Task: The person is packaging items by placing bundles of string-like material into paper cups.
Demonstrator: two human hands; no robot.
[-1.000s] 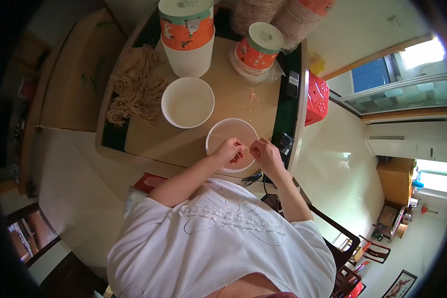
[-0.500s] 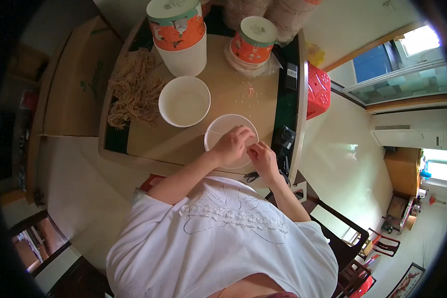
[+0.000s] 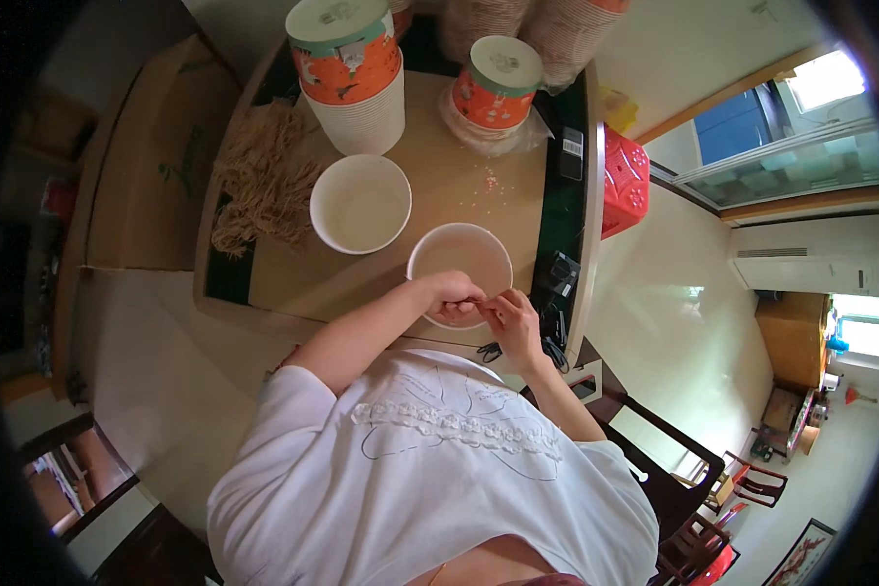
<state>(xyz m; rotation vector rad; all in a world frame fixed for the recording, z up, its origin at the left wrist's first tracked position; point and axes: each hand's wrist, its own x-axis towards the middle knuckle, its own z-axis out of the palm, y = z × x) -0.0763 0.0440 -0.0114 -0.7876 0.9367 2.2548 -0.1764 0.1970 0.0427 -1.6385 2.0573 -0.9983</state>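
Bowl [image 3: 459, 259], white paper, sits at table centre; at its six o'clock rim, left hand [image 3: 452, 296] and right hand [image 3: 511, 317] are curled together, contents unclear. Pinching is best kept over the rim.

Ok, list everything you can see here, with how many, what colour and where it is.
table: one, tan top, centre of the view
near bowl: one, white paper, at the table's near edge, under the hands
far bowl: one, white paper, left of the near bowl
tall cup stack: one, white with an orange printed top cup, far side
short lidded cup: one, orange with a pale lid, in clear wrap, far right
straw-like fibres: one heap, tan, left side of the table
cardboard box: one, brown, left of the table
red basket: one, right of the table
left hand: one, at the near bowl's rim
right hand: one, fingertips meeting the left hand
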